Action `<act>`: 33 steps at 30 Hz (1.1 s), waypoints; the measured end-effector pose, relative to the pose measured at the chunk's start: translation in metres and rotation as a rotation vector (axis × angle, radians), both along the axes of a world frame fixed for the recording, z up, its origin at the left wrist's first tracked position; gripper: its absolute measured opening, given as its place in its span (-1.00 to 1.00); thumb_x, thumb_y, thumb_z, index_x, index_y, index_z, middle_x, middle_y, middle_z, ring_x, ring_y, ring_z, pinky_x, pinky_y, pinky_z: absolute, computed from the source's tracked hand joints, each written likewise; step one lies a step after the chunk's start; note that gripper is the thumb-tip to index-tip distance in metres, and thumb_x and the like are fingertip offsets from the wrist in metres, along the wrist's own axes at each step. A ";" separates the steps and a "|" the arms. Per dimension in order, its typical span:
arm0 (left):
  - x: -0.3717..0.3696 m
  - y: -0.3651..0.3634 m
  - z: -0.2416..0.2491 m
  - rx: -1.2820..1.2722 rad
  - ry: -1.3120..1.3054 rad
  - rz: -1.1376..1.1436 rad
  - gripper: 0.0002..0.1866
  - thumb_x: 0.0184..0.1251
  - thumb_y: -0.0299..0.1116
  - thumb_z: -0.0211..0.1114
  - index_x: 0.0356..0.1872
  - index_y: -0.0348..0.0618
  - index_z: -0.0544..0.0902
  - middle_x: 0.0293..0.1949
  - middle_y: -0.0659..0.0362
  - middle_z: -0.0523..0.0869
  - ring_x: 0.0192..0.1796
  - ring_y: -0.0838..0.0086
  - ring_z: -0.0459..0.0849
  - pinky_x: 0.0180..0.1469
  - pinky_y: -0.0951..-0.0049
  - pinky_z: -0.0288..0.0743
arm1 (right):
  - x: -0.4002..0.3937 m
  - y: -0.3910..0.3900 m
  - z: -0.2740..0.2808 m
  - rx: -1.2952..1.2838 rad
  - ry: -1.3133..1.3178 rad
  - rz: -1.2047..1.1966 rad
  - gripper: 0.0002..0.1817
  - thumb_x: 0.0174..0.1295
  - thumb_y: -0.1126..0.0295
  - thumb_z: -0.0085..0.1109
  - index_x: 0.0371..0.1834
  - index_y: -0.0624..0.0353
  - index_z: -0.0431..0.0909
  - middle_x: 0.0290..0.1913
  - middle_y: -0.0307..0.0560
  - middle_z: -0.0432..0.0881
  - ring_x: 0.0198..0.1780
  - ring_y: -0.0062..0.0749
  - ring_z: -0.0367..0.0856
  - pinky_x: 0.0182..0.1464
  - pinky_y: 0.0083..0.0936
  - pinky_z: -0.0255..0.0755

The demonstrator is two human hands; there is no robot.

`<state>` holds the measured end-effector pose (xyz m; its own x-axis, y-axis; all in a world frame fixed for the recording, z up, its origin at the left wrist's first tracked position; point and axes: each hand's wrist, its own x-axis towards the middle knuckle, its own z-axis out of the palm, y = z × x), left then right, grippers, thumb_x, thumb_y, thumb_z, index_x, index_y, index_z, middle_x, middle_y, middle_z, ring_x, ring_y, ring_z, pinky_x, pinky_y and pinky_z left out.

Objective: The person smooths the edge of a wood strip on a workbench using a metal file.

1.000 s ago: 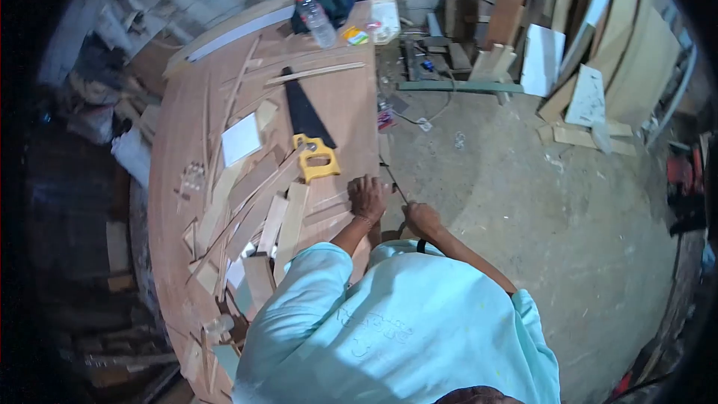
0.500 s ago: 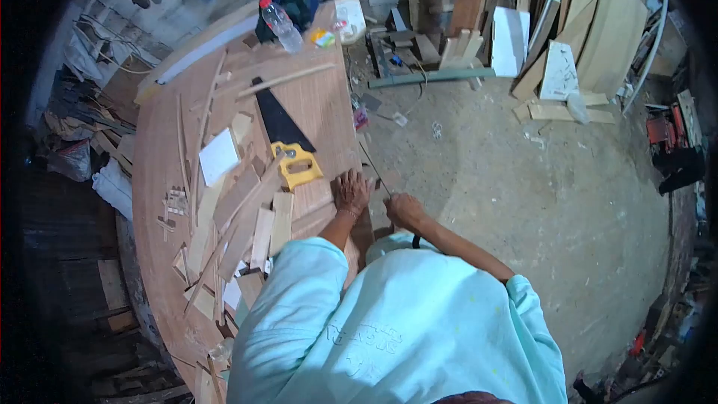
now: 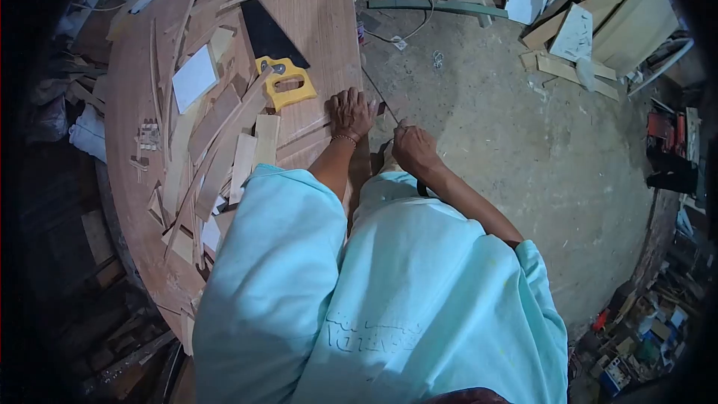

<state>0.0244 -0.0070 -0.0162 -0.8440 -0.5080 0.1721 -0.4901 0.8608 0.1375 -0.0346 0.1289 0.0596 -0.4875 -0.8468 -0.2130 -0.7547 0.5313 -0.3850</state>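
My left hand (image 3: pixel 353 114) lies palm down at the table's edge, fingers stretched forward and slightly bent. Beside its fingertips a small dark brown wooden end (image 3: pixel 382 108) juts past the edge; how much lies under the palm is hidden. Just right of the edge, my right hand (image 3: pixel 415 151) is closed in a fist around a thin, straight dark tool (image 3: pixel 379 90), seen nearly edge-on and slanting away up-left. Its handle is covered by the fingers. A handsaw (image 3: pixel 288 84) with a yellow handle and black blade rests on the table, left of my left hand.
The wooden table (image 3: pixel 325 22) carries scattered wood strips (image 3: pixel 217 179), a white square piece (image 3: pixel 194 78) and small blocks (image 3: pixel 148 136). A green bar (image 3: pixel 441 7) lies on the concrete floor (image 3: pixel 523 164). Boards (image 3: pixel 628 34) lean at the back right.
My view has tipped downward, so the bottle and dark cloth at the table's far end are out of frame. Both hands stay at the table's edge; the right still grips the thin tool.
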 end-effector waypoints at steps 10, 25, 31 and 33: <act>-0.001 -0.003 -0.007 -0.010 0.011 -0.021 -0.71 0.02 -0.10 -0.02 -0.50 -0.14 0.42 -0.39 0.09 0.39 -0.25 0.27 0.36 -0.21 0.25 0.14 | -0.006 -0.011 0.010 0.050 0.203 0.194 -0.81 -0.03 0.46 -0.23 -0.47 0.36 0.36 -0.58 0.08 0.49 -0.50 -0.19 0.51 -0.49 -0.42 0.38; 0.001 -0.004 -0.012 -0.108 0.076 -0.059 -0.74 -0.03 -0.15 0.00 -0.57 -0.15 0.40 -0.46 0.11 0.36 -0.33 0.29 0.35 -0.28 0.27 0.20 | -0.008 -0.013 -0.016 0.025 0.220 0.171 -0.69 -0.10 0.42 -0.16 -0.32 0.45 0.36 -0.62 -0.01 0.44 -0.53 -0.30 0.48 -0.55 -0.51 0.36; 0.000 0.000 -0.001 0.006 -0.074 -0.024 -0.67 -0.04 -0.07 0.01 -0.48 -0.16 0.42 -0.38 0.11 0.37 -0.24 0.31 0.33 -0.19 0.30 0.15 | -0.010 -0.009 -0.038 -0.108 0.421 0.265 -0.71 -0.10 0.44 -0.16 -0.35 0.46 0.36 -0.63 0.00 0.43 -0.60 -0.28 0.46 -0.63 -0.51 0.33; 0.002 -0.001 -0.003 0.011 -0.048 -0.063 -0.67 -0.03 -0.08 0.01 -0.46 -0.17 0.41 -0.36 0.10 0.37 -0.23 0.31 0.33 -0.19 0.31 0.16 | -0.009 -0.009 -0.038 -0.094 0.274 0.178 -0.72 -0.05 0.45 -0.20 -0.33 0.48 0.33 -0.62 0.07 0.45 -0.58 -0.21 0.47 -0.61 -0.42 0.35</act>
<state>0.0259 -0.0078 -0.0192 -0.8815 -0.4552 0.1252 -0.4412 0.8887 0.1247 -0.0436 0.1195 0.0212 -0.3583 -0.9335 -0.0114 -0.9146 0.3534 -0.1963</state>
